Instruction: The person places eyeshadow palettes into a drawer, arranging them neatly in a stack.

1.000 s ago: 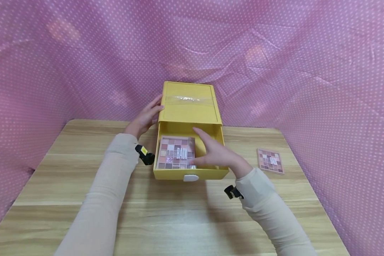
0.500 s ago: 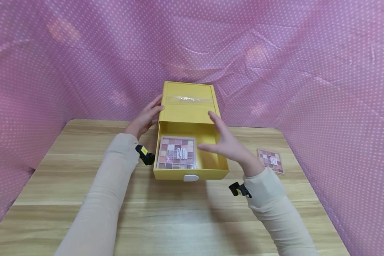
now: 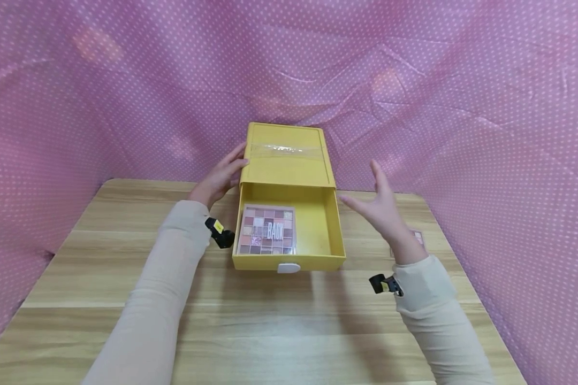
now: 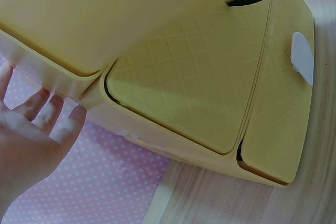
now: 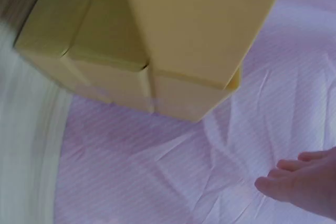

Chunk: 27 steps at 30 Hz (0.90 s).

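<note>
A yellow drawer unit (image 3: 287,167) stands at the back of the table, its top drawer (image 3: 318,230) pulled out. In the left half of that drawer lies an eyeshadow palette (image 3: 262,235) with "BACK" lettered on its cover. My left hand (image 3: 219,179) rests with extended fingers against the unit's left side; the left wrist view shows its fingertips (image 4: 77,114) at the wall. To the right of the drawer, my right hand (image 3: 384,211) is in the air with thumb and fingers spread, holding nothing. A second palette (image 3: 418,235) on the table is mostly hidden behind the right wrist.
Closed lower drawers (image 4: 189,77) show under the open one in both wrist views. A white handle (image 3: 289,268) is on the open drawer's front. Pink dotted cloth (image 3: 443,107) hangs behind and beside the wooden table (image 3: 270,331).
My right hand has moved off the palette in the drawer and rightward out past the drawer's side, partly covering the second palette. The left hand has stayed in place.
</note>
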### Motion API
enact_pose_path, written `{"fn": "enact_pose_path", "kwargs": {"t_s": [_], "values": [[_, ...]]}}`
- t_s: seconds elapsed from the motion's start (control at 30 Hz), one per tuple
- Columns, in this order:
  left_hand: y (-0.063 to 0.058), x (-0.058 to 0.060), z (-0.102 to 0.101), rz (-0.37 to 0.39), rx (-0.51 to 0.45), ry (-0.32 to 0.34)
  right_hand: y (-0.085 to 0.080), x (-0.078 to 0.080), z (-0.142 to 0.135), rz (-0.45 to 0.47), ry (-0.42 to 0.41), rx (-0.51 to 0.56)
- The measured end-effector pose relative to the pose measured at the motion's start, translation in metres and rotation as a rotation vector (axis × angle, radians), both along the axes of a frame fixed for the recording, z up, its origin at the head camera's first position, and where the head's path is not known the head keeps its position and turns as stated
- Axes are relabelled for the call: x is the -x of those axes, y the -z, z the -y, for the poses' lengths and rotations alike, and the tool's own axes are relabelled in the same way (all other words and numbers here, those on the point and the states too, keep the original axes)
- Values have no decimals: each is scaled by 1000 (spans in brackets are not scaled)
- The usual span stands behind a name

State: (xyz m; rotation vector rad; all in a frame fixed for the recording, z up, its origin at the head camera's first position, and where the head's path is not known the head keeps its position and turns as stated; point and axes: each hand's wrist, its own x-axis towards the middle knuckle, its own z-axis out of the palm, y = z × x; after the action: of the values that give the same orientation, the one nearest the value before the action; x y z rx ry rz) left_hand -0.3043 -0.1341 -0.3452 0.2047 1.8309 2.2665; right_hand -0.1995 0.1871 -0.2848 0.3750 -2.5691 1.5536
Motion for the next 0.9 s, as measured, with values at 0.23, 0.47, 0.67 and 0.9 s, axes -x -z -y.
{"fn": "enact_pose_path", "kwargs": {"t_s": [0.23, 0.47, 0.67, 0.9], "values": [[-1, -1, -1, -8, 3, 7, 15, 0, -25, 92, 117, 60], [-2, -2, 0, -1, 23, 3, 35, -2, -45, 193, 212, 24], [-1, 0, 1, -7, 23, 5, 59, -1, -62, 210, 300, 12], [2, 1, 2, -12, 22, 8, 92, 3, -82, 187, 478, -27]]}}
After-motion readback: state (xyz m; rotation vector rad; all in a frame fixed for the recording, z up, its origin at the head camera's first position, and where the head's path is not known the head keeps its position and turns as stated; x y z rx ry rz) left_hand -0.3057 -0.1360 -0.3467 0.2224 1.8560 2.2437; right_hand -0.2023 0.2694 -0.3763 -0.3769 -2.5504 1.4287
